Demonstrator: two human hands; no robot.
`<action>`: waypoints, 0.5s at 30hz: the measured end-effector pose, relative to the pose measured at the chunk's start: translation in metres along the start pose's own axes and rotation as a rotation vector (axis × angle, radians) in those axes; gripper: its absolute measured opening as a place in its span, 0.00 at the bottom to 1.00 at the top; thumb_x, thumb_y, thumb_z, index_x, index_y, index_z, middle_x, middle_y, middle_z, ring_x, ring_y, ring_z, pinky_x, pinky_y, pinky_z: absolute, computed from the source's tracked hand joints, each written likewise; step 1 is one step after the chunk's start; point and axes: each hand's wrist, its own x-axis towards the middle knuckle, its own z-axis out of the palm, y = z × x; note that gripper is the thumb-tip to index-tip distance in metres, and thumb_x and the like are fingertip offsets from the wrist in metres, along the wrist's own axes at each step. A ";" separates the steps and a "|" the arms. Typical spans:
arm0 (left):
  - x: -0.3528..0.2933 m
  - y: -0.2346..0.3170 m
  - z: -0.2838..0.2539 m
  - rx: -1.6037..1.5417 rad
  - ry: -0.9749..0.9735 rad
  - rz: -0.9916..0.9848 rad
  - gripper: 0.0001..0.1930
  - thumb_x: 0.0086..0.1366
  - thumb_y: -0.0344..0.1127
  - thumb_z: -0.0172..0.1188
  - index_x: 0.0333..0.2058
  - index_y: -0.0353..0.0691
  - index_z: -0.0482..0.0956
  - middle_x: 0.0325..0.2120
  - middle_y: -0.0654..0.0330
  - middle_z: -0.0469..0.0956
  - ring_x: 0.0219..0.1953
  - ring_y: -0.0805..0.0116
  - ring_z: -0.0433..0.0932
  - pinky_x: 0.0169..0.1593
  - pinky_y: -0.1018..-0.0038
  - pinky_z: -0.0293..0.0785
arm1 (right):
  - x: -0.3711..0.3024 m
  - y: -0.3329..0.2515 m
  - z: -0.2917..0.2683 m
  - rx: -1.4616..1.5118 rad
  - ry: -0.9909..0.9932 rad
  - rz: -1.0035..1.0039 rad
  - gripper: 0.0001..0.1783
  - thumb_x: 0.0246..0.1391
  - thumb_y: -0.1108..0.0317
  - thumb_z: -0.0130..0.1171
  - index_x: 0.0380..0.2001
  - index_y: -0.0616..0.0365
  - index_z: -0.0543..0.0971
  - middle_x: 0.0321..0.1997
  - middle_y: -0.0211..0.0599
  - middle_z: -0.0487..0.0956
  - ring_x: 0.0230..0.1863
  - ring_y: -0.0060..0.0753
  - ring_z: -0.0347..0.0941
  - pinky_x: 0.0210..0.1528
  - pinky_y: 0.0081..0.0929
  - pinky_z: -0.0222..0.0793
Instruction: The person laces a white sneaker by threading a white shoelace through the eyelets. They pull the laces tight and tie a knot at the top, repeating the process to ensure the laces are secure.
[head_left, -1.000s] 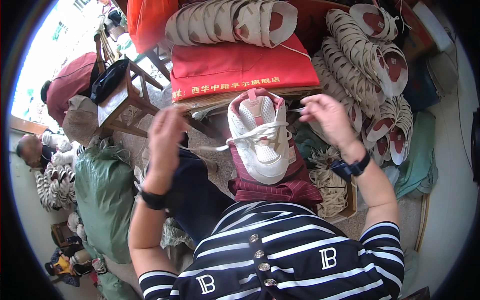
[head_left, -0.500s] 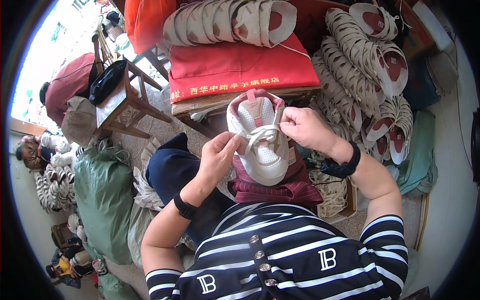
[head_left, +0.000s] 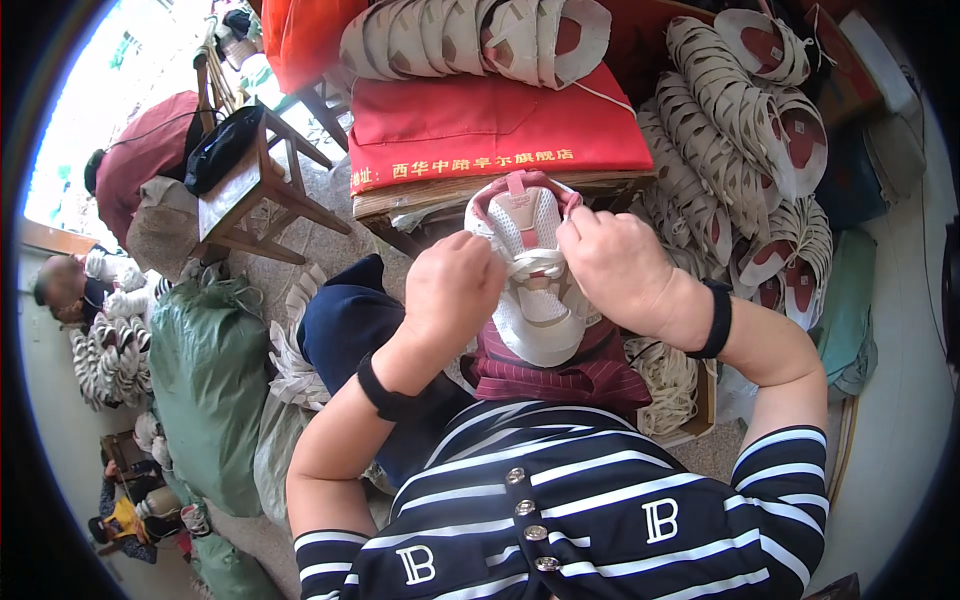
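A white and pink sneaker (head_left: 540, 335) sits toe toward me on maroon pinstriped cloth (head_left: 560, 378) over my lap. White shoelace (head_left: 535, 262) crosses its tongue (head_left: 526, 208). On the shoe's left side my left hand (head_left: 455, 285) is closed, its knuckles up, at the lace's left end; its fingertips are mostly hidden. My right hand (head_left: 625, 270) is closed at the right eyelet edge near the collar, pinching the lace's other side. What lies inside each pinch is largely covered by the fingers.
Beyond the shoe, a wooden stool (head_left: 480, 198) with red cloth (head_left: 500, 130) bears a row of nested shoe uppers (head_left: 470, 45). More stacked uppers (head_left: 715, 110) stand right, above a box of laces (head_left: 668, 390). Leftward are a green sack (head_left: 205, 390), another stool (head_left: 265, 195) and people.
My left hand has risen and turned knuckles up beside the shoe. My right hand has shifted slightly and turned, its fingers now nearer the collar. The view has moved a little.
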 end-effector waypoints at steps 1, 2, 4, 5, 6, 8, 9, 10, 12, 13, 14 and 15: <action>0.002 0.003 0.003 0.044 0.001 0.037 0.07 0.61 0.32 0.60 0.26 0.35 0.77 0.24 0.51 0.76 0.29 0.49 0.78 0.33 0.60 0.74 | 0.003 0.001 -0.006 0.116 0.049 0.005 0.11 0.46 0.67 0.63 0.31 0.59 0.75 0.30 0.38 0.74 0.29 0.39 0.78 0.33 0.34 0.77; 0.005 0.005 0.006 0.088 0.001 0.074 0.08 0.61 0.32 0.61 0.25 0.36 0.77 0.24 0.51 0.76 0.30 0.48 0.78 0.34 0.58 0.75 | 0.008 0.001 -0.011 0.232 0.097 0.010 0.10 0.46 0.69 0.63 0.32 0.59 0.74 0.33 0.39 0.73 0.30 0.40 0.78 0.34 0.35 0.76; 0.010 0.005 0.005 0.143 -0.081 0.096 0.07 0.60 0.34 0.61 0.26 0.37 0.78 0.26 0.52 0.76 0.32 0.48 0.79 0.38 0.57 0.76 | 0.010 0.004 -0.011 0.376 0.119 0.013 0.11 0.48 0.71 0.64 0.34 0.60 0.73 0.36 0.41 0.72 0.32 0.43 0.77 0.36 0.38 0.76; 0.013 0.003 -0.001 0.153 -0.165 0.081 0.07 0.59 0.35 0.61 0.27 0.38 0.79 0.27 0.52 0.77 0.34 0.50 0.80 0.40 0.56 0.76 | 0.008 0.006 -0.006 0.403 0.092 0.011 0.12 0.48 0.71 0.65 0.35 0.60 0.73 0.37 0.42 0.71 0.32 0.44 0.77 0.36 0.39 0.77; 0.016 0.002 -0.010 0.164 -0.248 0.067 0.06 0.58 0.35 0.61 0.27 0.39 0.80 0.28 0.53 0.79 0.35 0.51 0.81 0.42 0.56 0.77 | 0.006 0.007 -0.003 0.430 0.066 0.009 0.13 0.49 0.70 0.65 0.36 0.60 0.73 0.38 0.42 0.71 0.32 0.46 0.77 0.36 0.40 0.77; 0.025 0.005 -0.033 0.056 -0.194 0.140 0.08 0.56 0.31 0.63 0.35 0.39 0.79 0.37 0.52 0.78 0.42 0.52 0.80 0.46 0.57 0.76 | 0.007 0.007 -0.005 0.400 -0.015 -0.024 0.14 0.50 0.70 0.65 0.37 0.60 0.72 0.36 0.44 0.72 0.33 0.47 0.77 0.35 0.41 0.76; 0.029 0.006 -0.039 0.023 -0.118 0.201 0.10 0.55 0.29 0.65 0.37 0.39 0.79 0.39 0.52 0.77 0.42 0.51 0.79 0.47 0.57 0.76 | 0.008 0.007 -0.005 0.385 -0.055 -0.043 0.14 0.50 0.70 0.65 0.38 0.60 0.72 0.36 0.44 0.72 0.34 0.47 0.78 0.35 0.41 0.76; 0.031 0.004 -0.042 -0.013 -0.042 0.262 0.12 0.55 0.27 0.67 0.39 0.38 0.78 0.40 0.52 0.76 0.43 0.50 0.79 0.47 0.56 0.76 | 0.008 0.005 -0.005 0.427 -0.047 -0.015 0.12 0.50 0.71 0.63 0.37 0.59 0.73 0.35 0.44 0.73 0.34 0.48 0.78 0.35 0.41 0.77; 0.033 -0.008 -0.044 0.044 -0.172 0.371 0.15 0.52 0.25 0.68 0.40 0.38 0.76 0.40 0.55 0.74 0.44 0.50 0.78 0.49 0.57 0.76 | 0.009 0.001 -0.004 0.511 -0.031 0.041 0.09 0.50 0.72 0.60 0.36 0.59 0.74 0.33 0.44 0.76 0.33 0.50 0.79 0.35 0.40 0.78; 0.034 -0.014 -0.040 0.020 -0.229 0.368 0.15 0.52 0.26 0.68 0.40 0.38 0.76 0.39 0.55 0.74 0.43 0.50 0.78 0.48 0.57 0.76 | 0.008 0.001 -0.002 0.591 -0.017 0.089 0.10 0.51 0.72 0.61 0.37 0.59 0.73 0.34 0.45 0.77 0.33 0.50 0.79 0.35 0.41 0.77; 0.035 -0.018 -0.037 -0.005 -0.287 0.366 0.15 0.53 0.26 0.68 0.39 0.38 0.76 0.38 0.55 0.74 0.43 0.50 0.78 0.48 0.57 0.76 | 0.007 0.001 0.000 0.671 -0.003 0.137 0.11 0.53 0.72 0.61 0.39 0.60 0.73 0.34 0.46 0.77 0.33 0.51 0.79 0.35 0.43 0.76; 0.036 -0.022 -0.035 -0.018 -0.273 0.375 0.13 0.53 0.27 0.68 0.38 0.38 0.76 0.37 0.55 0.73 0.42 0.50 0.78 0.46 0.57 0.75 | 0.006 0.001 0.002 0.750 0.011 0.186 0.12 0.54 0.72 0.62 0.40 0.60 0.72 0.34 0.47 0.77 0.33 0.51 0.78 0.35 0.44 0.75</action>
